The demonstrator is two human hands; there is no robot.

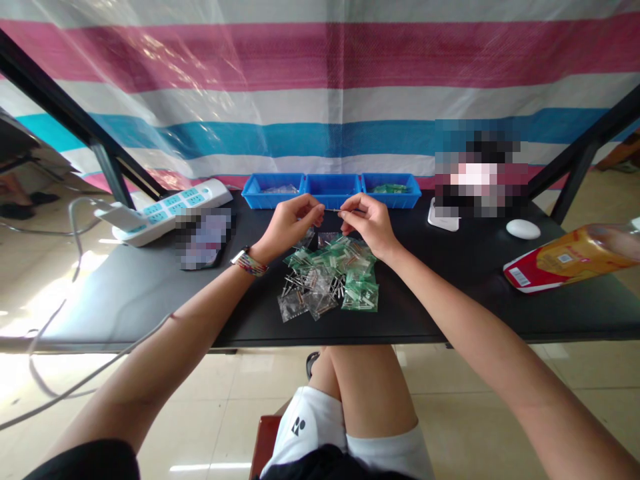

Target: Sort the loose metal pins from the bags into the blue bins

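Note:
A thin, light rod spans the small gap between my two hands, just in front of the blue bins. My left hand pinches its left end between thumb and fingers. At the other end, the fingertips of my right hand are closed on it. Too small to tell is what kind of part the rod is. Below my hands lies a heap of small plastic bags, some clear and some green, with short rods and tubes inside. Several loose metal pins show at the heap's left side.
Three joined blue bins stand behind my hands; the outer two hold small bags. Leftward are a phone and a white power strip. A white card-like item, a white oval object and a lying bottle are rightward.

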